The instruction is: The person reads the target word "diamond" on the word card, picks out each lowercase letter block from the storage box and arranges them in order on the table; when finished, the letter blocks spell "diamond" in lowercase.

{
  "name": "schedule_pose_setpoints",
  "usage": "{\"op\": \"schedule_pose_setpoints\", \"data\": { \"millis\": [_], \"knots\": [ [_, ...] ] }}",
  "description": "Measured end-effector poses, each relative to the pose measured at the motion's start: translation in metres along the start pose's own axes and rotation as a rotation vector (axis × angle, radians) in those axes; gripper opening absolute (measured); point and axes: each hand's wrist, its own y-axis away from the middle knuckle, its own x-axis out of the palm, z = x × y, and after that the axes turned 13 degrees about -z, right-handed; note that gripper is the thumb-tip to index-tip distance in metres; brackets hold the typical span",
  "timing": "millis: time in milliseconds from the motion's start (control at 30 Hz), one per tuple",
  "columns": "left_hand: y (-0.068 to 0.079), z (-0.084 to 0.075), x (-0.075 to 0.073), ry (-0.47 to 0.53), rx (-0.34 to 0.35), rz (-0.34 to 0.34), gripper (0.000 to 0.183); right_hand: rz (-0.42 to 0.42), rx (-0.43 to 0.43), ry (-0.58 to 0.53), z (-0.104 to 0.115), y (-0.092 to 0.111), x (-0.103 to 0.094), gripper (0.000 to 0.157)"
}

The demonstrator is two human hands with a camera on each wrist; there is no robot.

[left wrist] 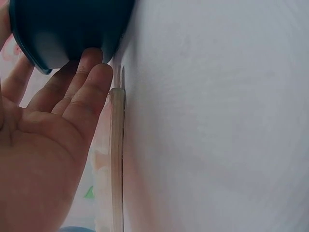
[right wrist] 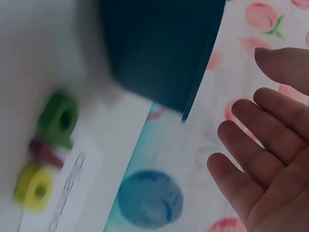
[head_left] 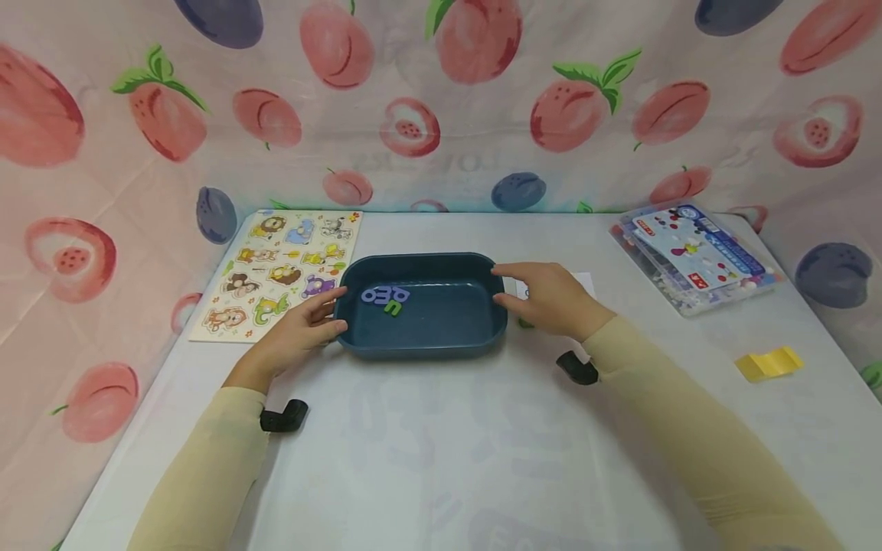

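Note:
A dark teal rectangular tray (head_left: pixel 427 348) stands mid-table. Inside it, toward the left, lie several purple letters (head_left: pixel 384 295) and a green letter (head_left: pixel 393 308). My left hand (head_left: pixel 292 337) is at the tray's left end, its fairly straight fingertips touching the outer wall, as the left wrist view shows. At the opposite end is my right hand (head_left: pixel 551 298), its thumb and fingers spread near the rim. A gap shows between those fingers and the tray (right wrist: pixel 159 53) in the right wrist view. Neither hand grips anything.
Beside the tray's right end, a printed white card (right wrist: pixel 72 193) lies with a green letter (right wrist: pixel 58 118), a dark red piece (right wrist: pixel 46 153) and a yellow letter (right wrist: pixel 34 187). An animal puzzle board (head_left: pixel 276 268) lies left, a clear plastic case (head_left: pixel 696 256) back right, yellow paper (head_left: pixel 769 363) right.

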Motion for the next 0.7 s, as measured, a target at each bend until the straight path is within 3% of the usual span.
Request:
{"op": "schedule_pose_setpoints", "data": {
  "millis": [267,700],
  "knots": [
    [0.000,-0.001,0.001,-0.001,0.000,0.002,0.066,0.046,-0.064,-0.050,0.028,-0.019,0.030,0.042],
    [0.000,-0.001,0.001,-0.010,-0.006,-0.005,0.067,0.144,-0.072,-0.068,0.063,-0.040,0.071,0.043]
  ]
}}
